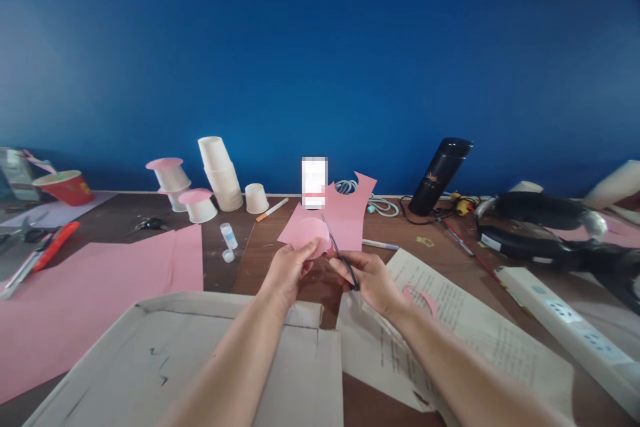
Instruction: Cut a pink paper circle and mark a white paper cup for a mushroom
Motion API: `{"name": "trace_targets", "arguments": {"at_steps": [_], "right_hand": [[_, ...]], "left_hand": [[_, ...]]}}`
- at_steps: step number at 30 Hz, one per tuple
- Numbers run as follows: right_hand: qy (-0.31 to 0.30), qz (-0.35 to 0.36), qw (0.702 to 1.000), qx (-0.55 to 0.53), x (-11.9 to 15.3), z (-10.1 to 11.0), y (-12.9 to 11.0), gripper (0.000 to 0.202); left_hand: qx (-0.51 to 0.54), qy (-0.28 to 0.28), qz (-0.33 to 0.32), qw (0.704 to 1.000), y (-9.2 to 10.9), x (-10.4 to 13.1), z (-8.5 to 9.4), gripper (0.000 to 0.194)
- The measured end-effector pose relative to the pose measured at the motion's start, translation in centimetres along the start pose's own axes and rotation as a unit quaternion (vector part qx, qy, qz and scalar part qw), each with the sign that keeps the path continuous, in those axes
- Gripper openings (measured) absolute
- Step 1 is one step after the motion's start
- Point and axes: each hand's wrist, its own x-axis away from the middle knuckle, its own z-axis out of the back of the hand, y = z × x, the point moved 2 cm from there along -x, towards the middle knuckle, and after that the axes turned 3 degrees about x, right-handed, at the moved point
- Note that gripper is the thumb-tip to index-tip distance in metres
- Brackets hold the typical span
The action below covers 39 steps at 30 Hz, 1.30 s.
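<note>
My left hand [296,268] pinches a rounded piece of pink paper [306,230] between thumb and fingers. Dark-handled scissors [343,255] are in my right hand [367,275], their blades pointing up and left along the right edge of that piece. Behind both hands lies a larger pink sheet [349,217] with a curved bite out of its top edge. A thin pink offcut [421,299] rests on the printed paper [465,320] beside my right wrist. My fingers partly hide the scissor handles.
White paper cups [220,177], some topped with pink discs [195,196], stand at the back left. A glue bottle [229,236], red knife [55,247] and large pink sheet [100,287] lie left. At right are a black flask [440,177] and power strip [565,317]; cardboard [200,360] lies in front.
</note>
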Motion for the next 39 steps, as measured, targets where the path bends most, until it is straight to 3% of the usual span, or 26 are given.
{"name": "trace_targets", "arguments": {"at_steps": [26, 33, 39], "right_hand": [[-0.001, 0.019, 1.000, 0.000, -0.10, -0.08, 0.15, 0.032], [-0.001, -0.003, 1.000, -0.012, -0.10, -0.18, 0.15, 0.029], [0.002, -0.023, 1.000, -0.016, -0.02, -0.27, -0.23, 0.034]], "left_hand": [[-0.010, 0.020, 0.004, 1.000, 0.09, -0.21, 0.19, 0.039], [0.012, 0.027, 0.006, 1.000, 0.30, 0.08, -0.03, 0.043], [-0.028, 0.027, -0.003, 0.999, 0.25, -0.12, 0.18, 0.044]]}}
